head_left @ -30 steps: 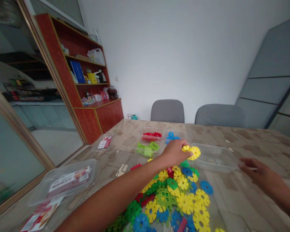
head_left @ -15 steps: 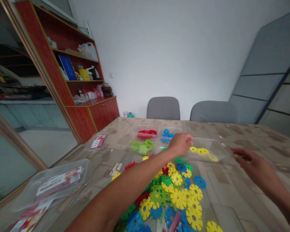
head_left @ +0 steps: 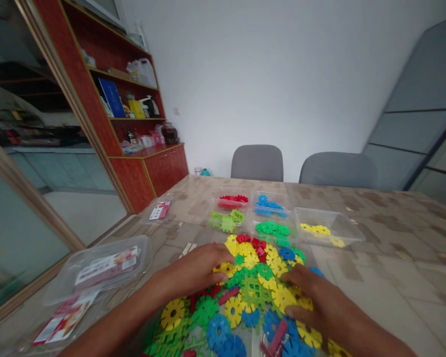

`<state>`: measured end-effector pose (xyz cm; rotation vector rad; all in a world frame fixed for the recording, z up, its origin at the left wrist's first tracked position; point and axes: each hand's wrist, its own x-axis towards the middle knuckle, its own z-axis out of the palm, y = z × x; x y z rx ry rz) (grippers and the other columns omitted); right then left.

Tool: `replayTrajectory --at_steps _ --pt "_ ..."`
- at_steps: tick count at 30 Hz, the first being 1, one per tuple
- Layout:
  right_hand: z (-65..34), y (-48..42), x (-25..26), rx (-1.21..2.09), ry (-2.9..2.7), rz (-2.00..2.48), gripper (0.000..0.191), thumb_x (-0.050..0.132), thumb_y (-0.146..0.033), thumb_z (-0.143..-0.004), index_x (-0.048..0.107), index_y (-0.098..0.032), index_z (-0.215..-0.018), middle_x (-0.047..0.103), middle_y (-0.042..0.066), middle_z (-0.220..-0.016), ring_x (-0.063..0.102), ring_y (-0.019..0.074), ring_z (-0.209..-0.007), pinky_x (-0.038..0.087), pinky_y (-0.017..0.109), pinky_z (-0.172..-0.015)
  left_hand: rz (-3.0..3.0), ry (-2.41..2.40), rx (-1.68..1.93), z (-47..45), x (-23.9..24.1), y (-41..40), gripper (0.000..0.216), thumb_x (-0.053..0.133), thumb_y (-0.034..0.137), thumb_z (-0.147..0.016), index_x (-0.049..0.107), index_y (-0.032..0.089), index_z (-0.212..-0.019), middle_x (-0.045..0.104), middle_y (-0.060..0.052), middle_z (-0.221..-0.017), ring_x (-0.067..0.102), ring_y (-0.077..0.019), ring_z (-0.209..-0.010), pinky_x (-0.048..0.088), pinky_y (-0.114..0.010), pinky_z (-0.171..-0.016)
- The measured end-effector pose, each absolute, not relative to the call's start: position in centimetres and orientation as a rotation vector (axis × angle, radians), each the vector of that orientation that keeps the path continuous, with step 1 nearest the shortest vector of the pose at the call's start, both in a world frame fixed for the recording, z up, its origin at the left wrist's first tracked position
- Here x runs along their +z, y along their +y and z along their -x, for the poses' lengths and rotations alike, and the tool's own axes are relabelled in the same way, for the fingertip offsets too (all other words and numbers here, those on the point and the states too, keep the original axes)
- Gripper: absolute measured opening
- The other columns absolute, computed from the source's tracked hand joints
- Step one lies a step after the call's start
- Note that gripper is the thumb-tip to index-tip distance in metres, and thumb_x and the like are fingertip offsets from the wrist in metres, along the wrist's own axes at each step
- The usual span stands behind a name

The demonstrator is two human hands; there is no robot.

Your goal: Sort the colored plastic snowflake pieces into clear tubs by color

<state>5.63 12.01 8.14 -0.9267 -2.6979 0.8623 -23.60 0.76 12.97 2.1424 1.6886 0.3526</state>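
Hands: 2, lower frame: left hand (head_left: 198, 267), right hand (head_left: 312, 297).

Chairs: 2, grey, centre: left chair (head_left: 257, 162), right chair (head_left: 338, 170).

Open clear trays: 5, mid-frame, one colour in each: red tray (head_left: 232, 190), blue tray (head_left: 271, 193), lime tray (head_left: 212, 224), green tray (head_left: 251, 229), yellow tray (head_left: 342, 223).

Labelled clear packs: 2: large pack (head_left: 100, 267) at lower left, small pack (head_left: 159, 210) at left of centre.

Loose label card (head_left: 59, 325): 1, bottom left.

Pile of plastic pieces (head_left: 252, 292): 1; the pieces overlap, so they are not countable.
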Motion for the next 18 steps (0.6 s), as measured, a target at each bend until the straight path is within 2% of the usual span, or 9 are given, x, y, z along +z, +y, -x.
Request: replayTrajectory --at_steps 3,7,10,14,17,18 --pt "-4.8 11.4 7.6 0.745 -2.755 1.007 0.031 0.065 -0.025 -0.077 0.065 -0.019 -0.107 0.068 0.009 -0.099 0.064 0.0234 -0.083 0.051 0.033 -0.074 -2.153 1.734 0.232 24.3 12.7 0.9 0.034 0.074 0.015 -0.080 0.067 0.022 -0.113 0.067 -0.005 -0.115 0.061 -0.0250 -0.111 0.043 -0.031 -0.096" --pt "-5.1 12.8 6.2 0.652 -2.690 0.949 0.021 0.059 -0.024 -0.079 0.065 -0.020 -0.099 0.068 0.003 -0.080 0.061 0.0197 -0.070 0.049 0.029 -0.065 -2.094 1.846 0.043 24.6 13.7 0.8 0.040 0.080 0.017 -0.074 0.066 0.023 -0.111 0.064 -0.006 -0.118 0.062 -0.0272 -0.109 0.047 -0.032 -0.091" --pt "-5.9 13.7 6.2 0.650 -2.695 0.906 0.031 0.054 -0.028 -0.084 0.066 -0.019 -0.111 0.071 0.006 -0.087 0.065 0.0220 -0.072 0.052 0.032 -0.065 -2.082 1.840 0.002 24.4 14.7 0.3 0.043 0.084 0.021 -0.071 0.065 0.023 -0.109 0.062 -0.005 -0.120 0.061 -0.0272 -0.108 0.047 -0.032 -0.090" --pt "-6.1 11.5 8.4 0.515 -2.653 0.814 0.034 0.047 -0.032 -0.091 0.066 -0.022 -0.117 0.070 0.013 -0.112 0.069 0.0279 -0.095 0.056 0.039 -0.078 -2.134 1.687 0.094 23.5 15.2 -0.3 0.034 0.082 0.018 -0.075 0.064 0.020 -0.103 0.065 -0.004 -0.111 0.062 -0.0232 -0.104 0.046 -0.029 -0.089" --pt "-5.6 7.4 10.0 0.576 -2.837 0.509 0.026 0.055 -0.026 -0.087 0.068 -0.030 -0.109 0.073 0.004 -0.107 0.070 0.0237 -0.094 0.057 0.032 -0.076 -2.188 1.558 0.077 22.4 15.7 -1.0 0.025 0.082 0.018 -0.077 0.063 0.019 -0.093 0.066 -0.001 -0.097 0.063 -0.0197 -0.092 0.046 -0.027 -0.080" --pt "-5.4 6.0 10.3 0.620 -2.904 0.397 0.024 0.056 -0.023 -0.087 0.068 -0.033 -0.105 0.073 0.000 -0.099 0.071 0.0202 -0.086 0.057 0.027 -0.069 -2.202 1.528 0.071 22.0 15.9 -1.3 0.024 0.082 0.020 -0.078 0.062 0.018 -0.092 0.065 -0.001 -0.095 0.062 -0.0189 -0.090 0.046 -0.026 -0.078"
